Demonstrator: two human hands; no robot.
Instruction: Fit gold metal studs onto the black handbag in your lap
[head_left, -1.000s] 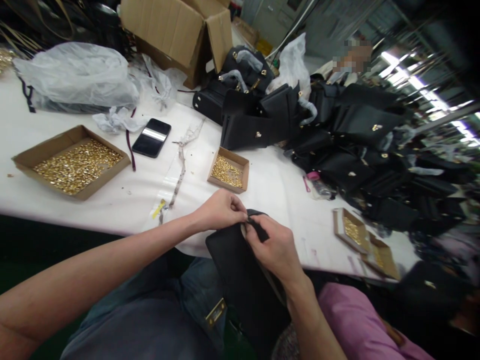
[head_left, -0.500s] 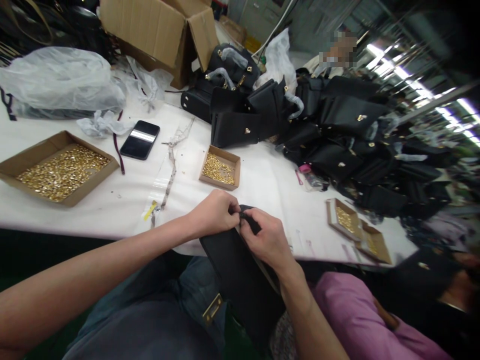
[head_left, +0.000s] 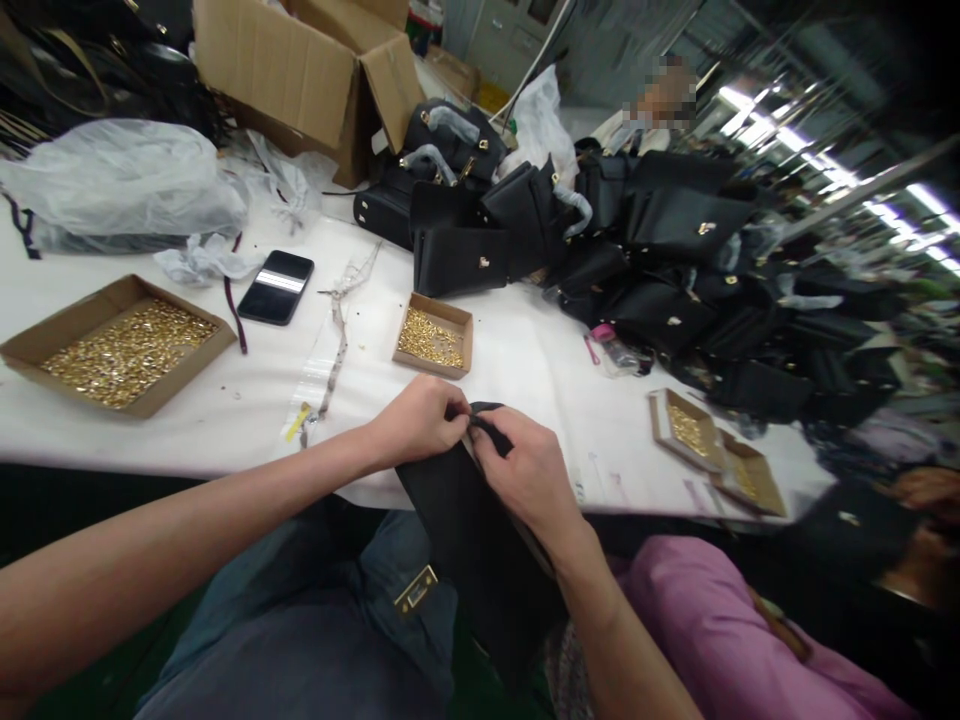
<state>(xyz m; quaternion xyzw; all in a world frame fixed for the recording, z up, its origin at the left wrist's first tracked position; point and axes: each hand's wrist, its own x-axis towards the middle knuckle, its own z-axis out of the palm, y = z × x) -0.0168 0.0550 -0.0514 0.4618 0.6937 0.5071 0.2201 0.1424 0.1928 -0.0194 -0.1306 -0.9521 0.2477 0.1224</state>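
A black handbag (head_left: 484, 540) rests on my lap, its upper end leaning at the table's front edge. My left hand (head_left: 425, 420) is closed in a pinch at that upper end; whatever small piece sits between its fingertips is hidden. My right hand (head_left: 529, 460) grips the bag's edge, thumb and fingers almost meeting the left fingertips. A gold clasp plate (head_left: 416, 590) shows beside the bag, over my thigh. Just beyond my hands stands a small cardboard tray (head_left: 466, 345) of gold metal pieces (head_left: 427, 338).
A larger tray (head_left: 142, 408) of gold pieces lies left, near a phone (head_left: 276, 287). Black handbags (head_left: 461, 262) are heaped along the back, beside a cardboard box (head_left: 277, 80). Two small trays (head_left: 724, 480) stand right. A person in a pink sleeve (head_left: 697, 620) sits close on my right.
The view has shifted slightly. Both hands stay at the same spot on the bag, fingertips close together, with barely any movement between them.
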